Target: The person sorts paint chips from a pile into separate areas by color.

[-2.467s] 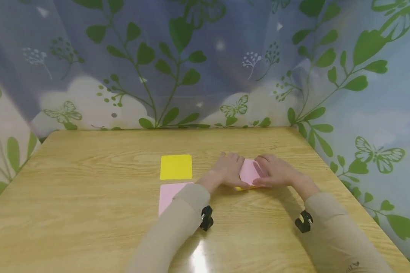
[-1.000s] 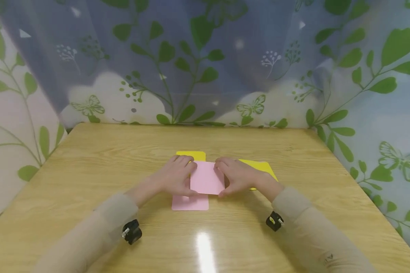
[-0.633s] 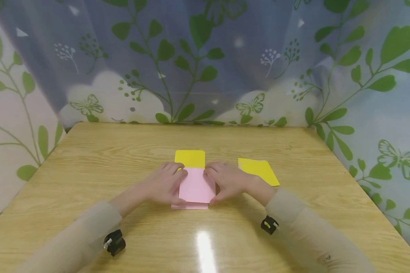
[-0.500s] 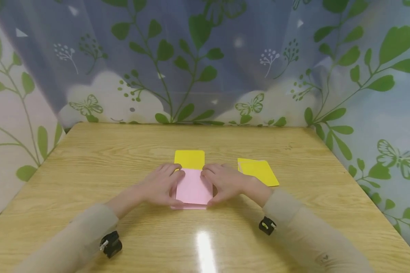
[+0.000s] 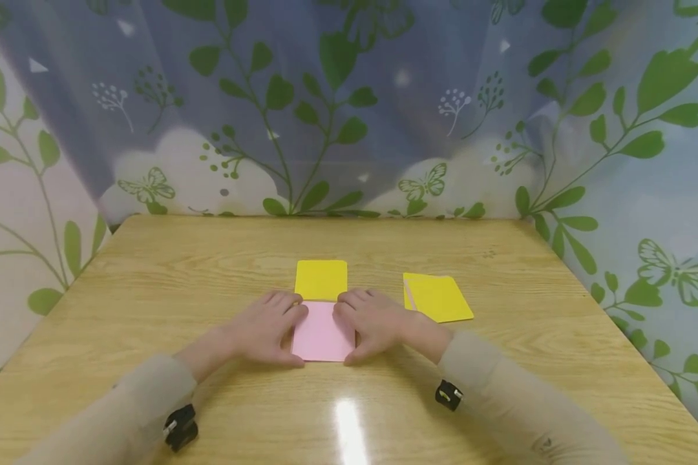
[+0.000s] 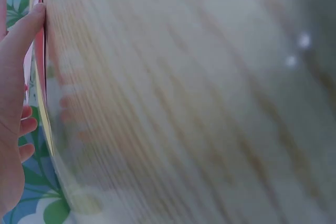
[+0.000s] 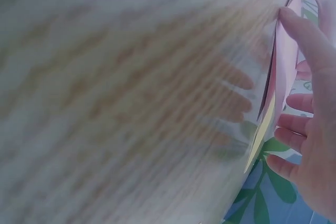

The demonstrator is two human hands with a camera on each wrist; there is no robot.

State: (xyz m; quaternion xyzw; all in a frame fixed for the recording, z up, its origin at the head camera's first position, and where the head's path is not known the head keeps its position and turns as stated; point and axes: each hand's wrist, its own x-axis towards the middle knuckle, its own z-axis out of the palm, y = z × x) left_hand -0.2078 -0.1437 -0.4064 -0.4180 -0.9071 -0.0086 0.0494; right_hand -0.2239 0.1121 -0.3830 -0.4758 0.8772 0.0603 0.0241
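A square pink card (image 5: 324, 336) with rounded corners lies between both hands near the middle of the table. It covers nearly all of another pink card beneath it. My left hand (image 5: 267, 329) grips its left edge, thumb at the near corner and fingers at the far one. My right hand (image 5: 375, 326) grips the right edge the same way. In the right wrist view the pink card (image 7: 286, 51) shows edge-on beside the thumb. Just beyond it lies a yellow card (image 5: 321, 279), flat on the table.
To the right, a yellow card (image 5: 440, 298) sits askew on the wooden table (image 5: 209, 258), with a pale pink strip showing at its left edge. A leaf-patterned curtain (image 5: 384, 97) stands behind the table and along its sides.
Both hands took the pink card from the pile at right, carried it left over the other pink card, then lowered it towards the near side until it covered that card. The yellow card at right became exposed.
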